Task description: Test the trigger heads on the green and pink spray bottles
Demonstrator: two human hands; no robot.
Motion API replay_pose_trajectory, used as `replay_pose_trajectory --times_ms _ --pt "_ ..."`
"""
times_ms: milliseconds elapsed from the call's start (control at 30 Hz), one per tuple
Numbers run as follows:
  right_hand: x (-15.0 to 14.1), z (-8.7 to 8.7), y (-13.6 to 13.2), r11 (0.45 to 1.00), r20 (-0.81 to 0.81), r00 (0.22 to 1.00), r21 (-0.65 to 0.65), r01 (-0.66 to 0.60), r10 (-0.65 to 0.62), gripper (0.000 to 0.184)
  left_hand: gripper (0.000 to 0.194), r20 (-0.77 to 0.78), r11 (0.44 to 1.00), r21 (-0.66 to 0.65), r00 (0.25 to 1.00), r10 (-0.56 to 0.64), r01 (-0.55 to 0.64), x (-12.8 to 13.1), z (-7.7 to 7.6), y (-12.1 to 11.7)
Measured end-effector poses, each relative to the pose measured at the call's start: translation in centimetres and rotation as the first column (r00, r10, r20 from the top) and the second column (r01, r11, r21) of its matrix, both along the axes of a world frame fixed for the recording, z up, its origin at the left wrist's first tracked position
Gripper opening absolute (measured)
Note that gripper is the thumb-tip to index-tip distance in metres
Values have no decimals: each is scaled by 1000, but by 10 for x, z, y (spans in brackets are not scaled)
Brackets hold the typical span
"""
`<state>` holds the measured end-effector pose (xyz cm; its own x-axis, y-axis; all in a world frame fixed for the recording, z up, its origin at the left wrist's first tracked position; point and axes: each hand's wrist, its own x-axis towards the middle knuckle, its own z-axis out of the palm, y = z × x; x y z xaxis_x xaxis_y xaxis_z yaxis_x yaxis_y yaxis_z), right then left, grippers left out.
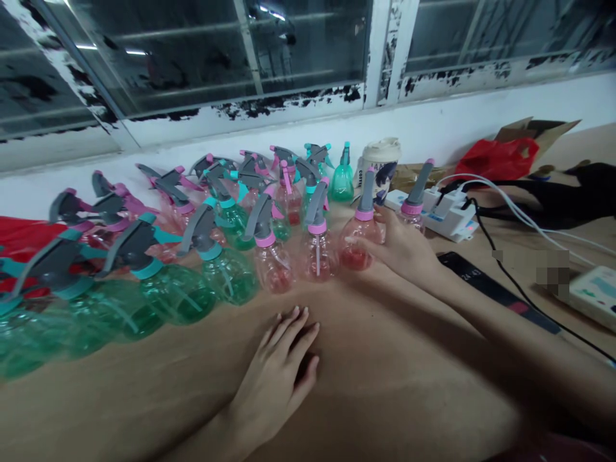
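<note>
My right hand point(402, 247) grips a clear pink spray bottle point(357, 240) by its round body, thumb in front and fingers behind. The bottle has a pink collar and grey trigger head and stands upright on the table point(366, 385). Just left of it is another pink spray bottle point(320, 256), with a third pink spray bottle point(274, 266) beside that. My left hand point(283, 359) lies on the tabletop with fingers stretched out, holding nothing. One more pink bottle point(412, 215) is partly hidden behind my right hand.
Several green spray bottles point(180, 292) line the left, with more pink and green ones behind. A paper cup point(380, 163) stands near the wall. To the right are a power strip point(450, 215) with cables, a phone point(481, 282) and a red bag point(500, 160).
</note>
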<state>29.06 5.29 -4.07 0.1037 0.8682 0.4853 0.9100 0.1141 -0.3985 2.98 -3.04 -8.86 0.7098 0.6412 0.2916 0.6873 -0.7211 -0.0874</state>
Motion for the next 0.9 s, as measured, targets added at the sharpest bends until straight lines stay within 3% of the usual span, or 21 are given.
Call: replay_pose_trajectory --times_ms 233,567,733,900 --pt "7 -3 7 997 80 997 -81 -17 23 58 37 5 1000 -7 1000 -5 5 0 0 1" --pt "13 3 -23 989 146 989 -150 -5 28 68 35 52 999 -40 999 -10 12 -1 0 2" --pt "7 0 -54 993 179 981 -108 -52 71 73 29 208 982 -187 977 54 -15 -3 2 0" --pt "-11 -3 -85 995 330 939 -34 -91 97 73 26 379 876 -481 897 226 -18 -4 16 -3"
